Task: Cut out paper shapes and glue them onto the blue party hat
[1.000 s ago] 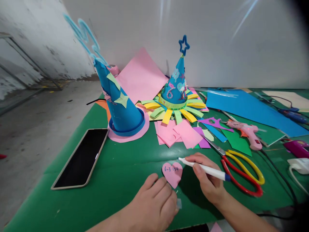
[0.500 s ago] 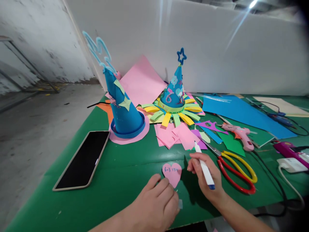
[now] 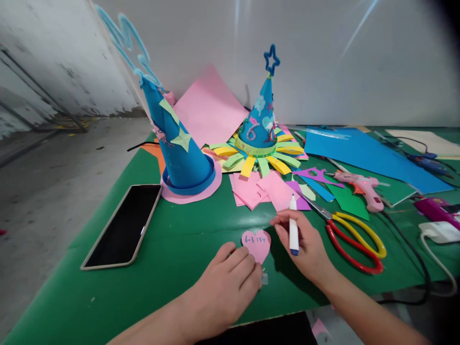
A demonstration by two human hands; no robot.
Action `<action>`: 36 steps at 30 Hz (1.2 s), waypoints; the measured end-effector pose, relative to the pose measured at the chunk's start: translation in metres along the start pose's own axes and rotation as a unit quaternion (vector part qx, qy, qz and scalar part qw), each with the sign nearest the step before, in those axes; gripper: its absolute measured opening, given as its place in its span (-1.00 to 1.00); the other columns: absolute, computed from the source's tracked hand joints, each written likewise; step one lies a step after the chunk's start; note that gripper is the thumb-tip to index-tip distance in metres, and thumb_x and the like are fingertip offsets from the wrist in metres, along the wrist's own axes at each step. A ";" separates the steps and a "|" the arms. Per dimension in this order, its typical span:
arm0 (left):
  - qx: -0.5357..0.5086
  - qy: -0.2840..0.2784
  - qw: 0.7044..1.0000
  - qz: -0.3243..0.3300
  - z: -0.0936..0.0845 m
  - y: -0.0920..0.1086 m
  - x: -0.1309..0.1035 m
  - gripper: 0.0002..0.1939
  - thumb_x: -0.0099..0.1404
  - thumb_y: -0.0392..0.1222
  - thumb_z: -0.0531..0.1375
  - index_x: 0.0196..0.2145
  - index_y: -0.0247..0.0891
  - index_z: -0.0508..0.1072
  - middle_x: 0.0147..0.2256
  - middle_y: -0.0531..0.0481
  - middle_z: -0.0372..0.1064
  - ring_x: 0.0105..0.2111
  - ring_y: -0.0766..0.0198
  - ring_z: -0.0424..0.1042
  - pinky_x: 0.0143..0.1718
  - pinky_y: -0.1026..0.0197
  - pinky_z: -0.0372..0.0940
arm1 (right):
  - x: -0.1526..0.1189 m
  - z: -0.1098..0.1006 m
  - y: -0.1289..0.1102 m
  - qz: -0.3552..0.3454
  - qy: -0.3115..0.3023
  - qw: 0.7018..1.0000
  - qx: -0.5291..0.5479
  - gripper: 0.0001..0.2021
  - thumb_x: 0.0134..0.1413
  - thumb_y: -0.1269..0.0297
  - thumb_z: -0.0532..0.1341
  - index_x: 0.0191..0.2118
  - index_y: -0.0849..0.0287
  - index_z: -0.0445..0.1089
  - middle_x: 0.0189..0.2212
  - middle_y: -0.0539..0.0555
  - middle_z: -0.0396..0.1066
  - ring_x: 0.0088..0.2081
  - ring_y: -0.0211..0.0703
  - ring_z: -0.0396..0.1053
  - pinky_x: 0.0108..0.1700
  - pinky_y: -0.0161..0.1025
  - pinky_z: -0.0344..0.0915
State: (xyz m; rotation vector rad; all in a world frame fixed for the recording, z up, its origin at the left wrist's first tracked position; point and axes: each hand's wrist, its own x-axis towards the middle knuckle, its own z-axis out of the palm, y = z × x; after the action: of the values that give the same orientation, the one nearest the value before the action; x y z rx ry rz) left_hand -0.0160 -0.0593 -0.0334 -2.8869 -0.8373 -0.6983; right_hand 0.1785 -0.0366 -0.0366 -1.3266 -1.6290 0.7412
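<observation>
A pink paper heart [image 3: 256, 243] with blue writing, "6-3 134", lies on the green table. My left hand [image 3: 230, 282] rests at the heart's lower left edge, fingers curled; whether anything is under them is hidden. Just right of the heart, my right hand [image 3: 302, 242] holds a white marker [image 3: 293, 225] between its fingers, its dark tip up and its blue end down. Behind stand a tall blue cone hat [image 3: 185, 155] with green stars and a smaller decorated blue cone hat [image 3: 259, 127] with yellow and green strips.
A phone [image 3: 124, 225] lies at the left. Pink paper pieces [image 3: 247, 189] are behind the heart. At the right are scissors [image 3: 354, 239], a pink glue gun [image 3: 362, 187] with its cable, blue paper [image 3: 373, 158] and a white plug [image 3: 440, 232].
The marker has turned more upright in my right hand, which has moved slightly up and left. The view has tilted down a little. My left hand stays by the heart.
</observation>
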 end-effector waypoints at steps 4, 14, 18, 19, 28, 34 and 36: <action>-0.002 -0.018 1.000 0.007 0.000 0.001 0.000 -0.80 0.25 -0.22 0.03 -0.22 -0.35 0.36 -0.29 -0.07 0.39 -0.19 0.16 0.29 -0.09 0.05 -0.01 | 0.002 -0.002 -0.002 0.016 -0.080 0.996 -0.039 -0.75 0.04 0.36 0.10 -0.12 0.09 0.16 -0.28 0.04 0.35 -0.31 -0.23 0.33 -0.24 -0.27 0.29; 0.022 -0.048 0.998 0.014 0.007 0.001 0.000 -0.80 0.17 -0.21 0.12 -0.25 -0.35 0.36 -0.31 -0.08 0.39 -0.25 0.13 0.30 -0.13 0.02 0.01 | 0.014 0.003 -0.013 -0.014 -0.179 0.962 -0.207 -0.66 -0.01 0.38 0.09 -0.05 0.09 0.13 -0.27 0.07 0.33 -0.26 -0.07 0.28 -0.26 -0.11 0.24; 0.017 -0.047 0.999 0.010 0.009 0.001 0.000 -0.82 0.17 -0.24 0.12 -0.26 -0.36 0.37 -0.33 -0.07 0.40 -0.25 0.11 0.31 -0.14 0.01 0.04 | 0.016 0.003 -0.016 -0.004 -0.178 0.968 -0.175 -0.67 0.01 0.38 0.07 -0.05 0.12 0.11 -0.29 0.07 0.33 -0.27 -0.09 0.30 -0.25 -0.13 0.24; 0.017 -0.046 0.999 0.011 0.009 0.001 0.000 -0.81 0.16 -0.23 0.12 -0.26 -0.37 0.38 -0.33 -0.07 0.40 -0.25 0.09 0.31 -0.14 0.01 0.03 | 0.016 0.003 -0.017 -0.002 -0.177 0.971 -0.160 -0.68 0.02 0.38 0.07 -0.05 0.12 0.11 -0.30 0.07 0.33 -0.27 -0.10 0.30 -0.25 -0.14 0.24; 0.000 0.023 0.999 -0.028 0.007 0.002 0.000 -0.83 0.22 -0.23 0.04 -0.31 -0.32 0.40 -0.33 -0.07 0.42 -0.25 0.15 0.34 -0.12 0.03 0.07 | 0.020 0.005 -0.010 0.097 -0.154 0.979 0.094 -0.70 0.01 0.38 0.11 -0.10 0.04 0.12 -0.38 -0.03 0.18 -0.42 -0.29 0.25 -0.37 -0.32 0.29; -0.189 0.083 0.954 -0.217 -0.013 -0.017 0.008 -0.86 0.19 -0.32 0.03 -0.32 -0.31 0.36 -0.29 -0.11 0.33 -0.30 0.24 0.33 -0.29 0.20 0.26 | 0.034 0.001 -0.010 0.133 -0.123 0.965 0.190 -0.66 -0.09 0.35 0.20 -0.14 0.04 0.14 -0.42 -0.08 0.17 -0.42 -0.32 0.26 -0.30 -0.30 0.32; -0.254 0.070 0.919 -0.294 -0.018 -0.025 0.012 -0.88 0.20 -0.29 0.04 -0.34 -0.28 0.36 -0.25 -0.12 0.29 -0.25 0.24 0.33 -0.29 0.21 0.29 | 0.037 0.000 -0.012 0.139 -0.110 0.963 0.201 -0.66 -0.10 0.34 0.21 -0.15 0.04 0.16 -0.43 -0.09 0.16 -0.41 -0.32 0.25 -0.28 -0.29 0.32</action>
State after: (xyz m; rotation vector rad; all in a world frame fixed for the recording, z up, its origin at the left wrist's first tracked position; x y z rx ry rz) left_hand -0.0269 -0.0352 -0.0139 -2.9245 -1.7647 -1.3306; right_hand 0.1722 -0.0035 -0.0168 -1.2150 -1.3697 1.3532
